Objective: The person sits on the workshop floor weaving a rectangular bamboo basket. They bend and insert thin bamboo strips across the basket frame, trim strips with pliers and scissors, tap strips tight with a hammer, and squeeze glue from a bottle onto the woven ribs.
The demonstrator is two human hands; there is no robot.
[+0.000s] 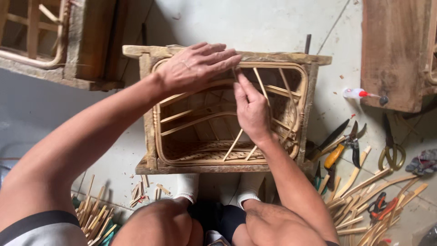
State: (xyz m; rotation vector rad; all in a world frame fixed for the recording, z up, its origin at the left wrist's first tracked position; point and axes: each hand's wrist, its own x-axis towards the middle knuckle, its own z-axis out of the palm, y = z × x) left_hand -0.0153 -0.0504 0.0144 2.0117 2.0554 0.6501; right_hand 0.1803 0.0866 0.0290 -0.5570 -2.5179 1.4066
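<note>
A woven rattan basket (182,157) sits inside a rough wooden box frame (145,118) on the floor in front of me. My left hand (193,66) lies flat, fingers spread, over the frame's far top edge and the basket rim. My right hand (250,109) pinches a thin bamboo strip (261,84) that slants across the basket's opening. More thin strips (234,143) lean inside the basket. My knees and white socks show below the frame.
To the right lie pruning shears (348,146), a knife with an orange handle (334,155), scissors (389,152), a small glue bottle (357,93) and several cut bamboo strips (364,200). Offcuts (93,216) pile at lower left. Wooden furniture stands at both upper corners.
</note>
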